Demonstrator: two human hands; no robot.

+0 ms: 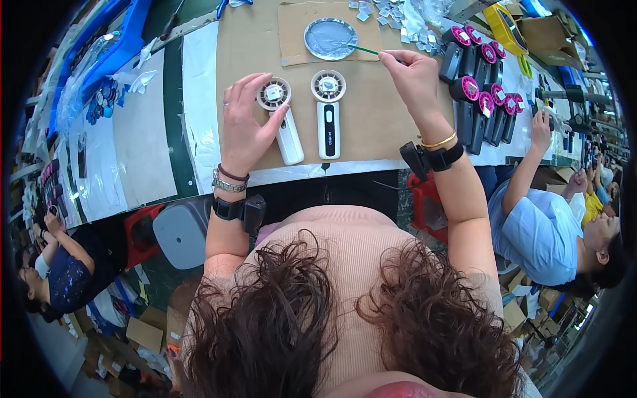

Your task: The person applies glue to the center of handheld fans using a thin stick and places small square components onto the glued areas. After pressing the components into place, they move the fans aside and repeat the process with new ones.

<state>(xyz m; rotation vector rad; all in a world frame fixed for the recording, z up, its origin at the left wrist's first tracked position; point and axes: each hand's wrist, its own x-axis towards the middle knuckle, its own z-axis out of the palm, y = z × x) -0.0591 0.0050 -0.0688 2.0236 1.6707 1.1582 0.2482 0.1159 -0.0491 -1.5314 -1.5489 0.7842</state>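
My left hand (247, 123) is curved round the head of a white handheld fan (289, 142), fingers at its far left side and thumb at its near right side. This fan lies slightly tilted on the brown work surface. Just right of it lies a second white handheld fan (328, 132) with a dark strip on its handle. Both round heads show a small pale square in the middle. Between the fingertips of my right hand (415, 79) is a thin green stick (365, 50). Its far end reaches into a round dish of grey paste (325, 41).
The dish sits on a cardboard piece (290, 53). Several dark handheld fans with pink heads (470, 88) stand grouped at the right. Small clear squares (391, 13) lie scattered at the back. A blue tray (73, 86) is at the left. Co-workers (541, 225) sit on both sides.
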